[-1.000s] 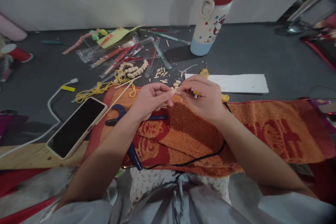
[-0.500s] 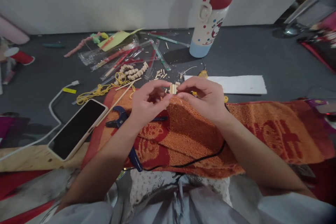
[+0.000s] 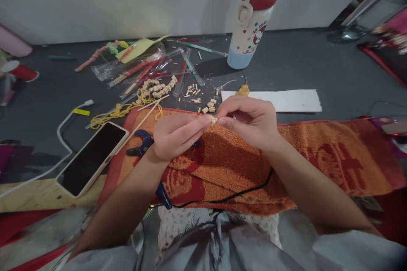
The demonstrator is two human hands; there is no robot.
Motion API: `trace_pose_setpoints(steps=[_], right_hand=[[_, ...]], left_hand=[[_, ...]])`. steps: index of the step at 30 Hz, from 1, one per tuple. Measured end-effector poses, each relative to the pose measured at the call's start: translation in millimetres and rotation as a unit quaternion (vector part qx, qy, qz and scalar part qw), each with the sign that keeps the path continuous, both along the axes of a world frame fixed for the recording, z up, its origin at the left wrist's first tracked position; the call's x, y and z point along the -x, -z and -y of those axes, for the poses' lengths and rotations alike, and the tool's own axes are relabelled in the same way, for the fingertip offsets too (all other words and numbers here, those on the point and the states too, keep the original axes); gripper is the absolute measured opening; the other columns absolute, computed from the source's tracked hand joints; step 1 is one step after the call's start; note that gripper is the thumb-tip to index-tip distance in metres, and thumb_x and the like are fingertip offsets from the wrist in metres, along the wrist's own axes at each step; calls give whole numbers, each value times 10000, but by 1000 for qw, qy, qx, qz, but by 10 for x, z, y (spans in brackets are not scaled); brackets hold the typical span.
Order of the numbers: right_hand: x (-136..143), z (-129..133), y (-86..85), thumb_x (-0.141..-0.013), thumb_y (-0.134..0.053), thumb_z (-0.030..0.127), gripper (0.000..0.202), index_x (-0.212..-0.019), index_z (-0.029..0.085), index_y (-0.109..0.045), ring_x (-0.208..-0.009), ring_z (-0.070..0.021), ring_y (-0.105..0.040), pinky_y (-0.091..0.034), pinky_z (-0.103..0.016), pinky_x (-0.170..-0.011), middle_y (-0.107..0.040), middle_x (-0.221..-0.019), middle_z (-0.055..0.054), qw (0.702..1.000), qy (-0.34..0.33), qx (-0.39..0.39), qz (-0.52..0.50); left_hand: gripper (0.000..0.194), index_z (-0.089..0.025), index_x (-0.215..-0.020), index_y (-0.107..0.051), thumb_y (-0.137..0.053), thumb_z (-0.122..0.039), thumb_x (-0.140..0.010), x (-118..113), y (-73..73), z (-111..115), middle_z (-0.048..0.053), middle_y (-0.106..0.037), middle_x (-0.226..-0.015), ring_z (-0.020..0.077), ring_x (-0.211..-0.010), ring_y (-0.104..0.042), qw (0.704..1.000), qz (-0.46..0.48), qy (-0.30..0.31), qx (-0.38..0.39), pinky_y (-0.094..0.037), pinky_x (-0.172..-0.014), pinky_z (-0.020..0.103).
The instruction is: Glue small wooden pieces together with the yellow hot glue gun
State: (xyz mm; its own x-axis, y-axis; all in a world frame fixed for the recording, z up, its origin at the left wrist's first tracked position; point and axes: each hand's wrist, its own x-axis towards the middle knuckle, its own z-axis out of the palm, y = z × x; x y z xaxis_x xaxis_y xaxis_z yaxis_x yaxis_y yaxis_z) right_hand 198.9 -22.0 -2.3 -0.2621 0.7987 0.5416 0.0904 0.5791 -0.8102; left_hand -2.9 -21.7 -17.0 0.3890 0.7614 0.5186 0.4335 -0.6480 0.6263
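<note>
Dim, soft blur, stretched edges.

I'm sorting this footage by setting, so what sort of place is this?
Probably a craft workspace at a table: small wooden pieces, a tangle of yellow cord and blue-handled pliers lie about the working hands.

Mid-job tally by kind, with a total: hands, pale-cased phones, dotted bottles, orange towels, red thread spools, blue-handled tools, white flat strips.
Hands: 2 (left hand, right hand)
Pale-cased phone: 1
Dotted bottle: 1
Orange towel: 1
Red thread spool: 1
Blue-handled tool: 1
White flat strip: 1
Total: 8
</note>
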Motion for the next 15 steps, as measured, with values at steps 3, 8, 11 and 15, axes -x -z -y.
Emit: trace_pose_setpoints(steps=[3,8,11,15], right_hand=[[-14,-5,2,-834,-683,270,129,-732,191,-683,-654,-127,-611,-500,-282,-613,-695,-709,-15,1000,-9,-17,0],[-39,-9,6,-839,-676,258,128,-728,194,-682,-644,-121,-607,-492,-276,-598,-694,-706,-14,999,-19,-26,6],[-43,-6,2,-832,-679,222,112,-725,189,-680,-638,-114,-603,-487,-268,-598,-692,-703,-11,999,-24,-30,3],[-33,-3,-1,-826,-686,238,128,-710,187,-679,-627,-115,-598,-482,-270,-589,-690,-689,-11,1000,-24,-19,3]], left_hand=[[108,-262,-823,-745,-641,-274,-799,-2,-20,14,-16,-601,-562,102,-529,-514,1000,-13,-3,-1,-419,-539,222],[93,-263,-783,-734,-644,-270,-803,-17,-61,39,-28,-534,-535,93,-513,-443,999,-28,-14,12,-348,-519,224],[134,-265,-752,-734,-620,-257,-823,-12,-65,40,-28,-521,-528,87,-504,-425,999,-42,-5,-28,-322,-508,226],[174,-268,-726,-735,-608,-233,-839,-6,-69,36,-37,-481,-489,82,-476,-407,997,-54,-8,-58,-316,-492,224]])
